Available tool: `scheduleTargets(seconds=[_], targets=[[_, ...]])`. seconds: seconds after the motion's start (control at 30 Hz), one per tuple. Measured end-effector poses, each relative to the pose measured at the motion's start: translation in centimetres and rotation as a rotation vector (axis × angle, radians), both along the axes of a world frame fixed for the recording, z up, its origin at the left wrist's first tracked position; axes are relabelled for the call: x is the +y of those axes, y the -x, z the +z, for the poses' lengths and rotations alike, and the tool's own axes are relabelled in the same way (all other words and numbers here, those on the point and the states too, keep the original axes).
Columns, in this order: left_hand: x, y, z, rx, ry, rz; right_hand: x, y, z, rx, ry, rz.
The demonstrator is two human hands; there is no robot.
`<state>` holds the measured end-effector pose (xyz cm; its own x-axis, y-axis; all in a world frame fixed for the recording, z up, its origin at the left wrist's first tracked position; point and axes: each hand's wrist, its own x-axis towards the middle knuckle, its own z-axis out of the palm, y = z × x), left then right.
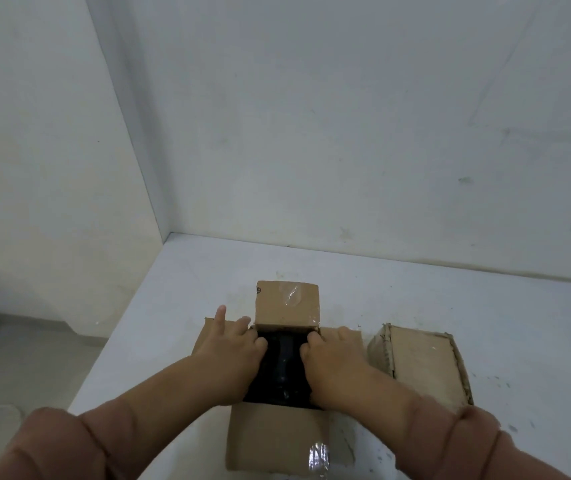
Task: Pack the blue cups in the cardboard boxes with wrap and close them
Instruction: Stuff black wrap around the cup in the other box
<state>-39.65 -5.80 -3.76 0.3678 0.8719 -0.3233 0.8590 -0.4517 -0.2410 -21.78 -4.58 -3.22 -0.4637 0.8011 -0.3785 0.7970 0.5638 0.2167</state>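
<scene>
Item 1, sleeves (69,441): dusty pink, at 7 and 5 o'clock along the bottom edge, forearms bare beyond them. Item 2, open cardboard box (277,438): brown, standing on the white counter (415,299) at 6 o'clock, four flaps spread outward; the near flap bears a patch of shiny clear tape, the far flap stands up at 12 o'clock with tape and a small round mark. Its long axis runs near to far, 6 to 12 o'clock. Item 3, dark wrap (282,365): black, glossy, crumpled, filling the box interior; a rounded ridge runs along the same near-far line. Whether a blue cup lies beneath cannot be told. Item 4, left hand (234,344): fingers curled down into the left edge of the wrap, forefinger stretched out over the left flap; pressing rather than clasping anything. Item 5, right hand (332,351): fingers bent onto the right edge of the wrap, palm over the right flap, likewise pressing. Item 6, second cardboard box (422,362): at 3 o'clock, just beside the first, flaps down, edges ragged. Item 7, white walls (346,133): meeting in a corner at 11 o'clock.
</scene>
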Motion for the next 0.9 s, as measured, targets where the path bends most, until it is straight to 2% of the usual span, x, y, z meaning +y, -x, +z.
scheduleTargets(seconds=[0.1, 0.17, 0.27, 0.4, 0.5, 0.63, 0.9], targets=[[-0.1, 0.4, 0.4, -0.026, -0.006, 0.033, 0.8, -0.8, -0.1, -0.013, 0.075, -0.011], [-0.4, 0.0, 0.3, 0.047, -0.038, 0.004, 0.6, -0.4, -0.7, -0.055, 0.016, -0.005], [-0.6, -1.1, -0.1, 0.113, -0.004, -0.015, -0.2, 0.4, -1.5, 0.015, -0.018, -0.057], [-0.5, -1.1, -0.4, 0.045, 0.018, 0.045, -0.3, 0.1, -1.5, 0.094, -0.008, -0.072], [-0.2, -0.5, -0.4, -0.090, 0.077, 0.130, 0.2, -0.5, -0.5, 0.107, 0.072, -0.073], [0.0, -1.0, -0.4, -0.308, 0.123, 0.097, 0.5, 0.5, 0.3, 0.077, -0.062, 0.083], [0.4, -1.1, -2.6, -0.230, 0.016, -0.041, -0.5, 0.3, -1.7, 0.144, -0.060, 0.052]])
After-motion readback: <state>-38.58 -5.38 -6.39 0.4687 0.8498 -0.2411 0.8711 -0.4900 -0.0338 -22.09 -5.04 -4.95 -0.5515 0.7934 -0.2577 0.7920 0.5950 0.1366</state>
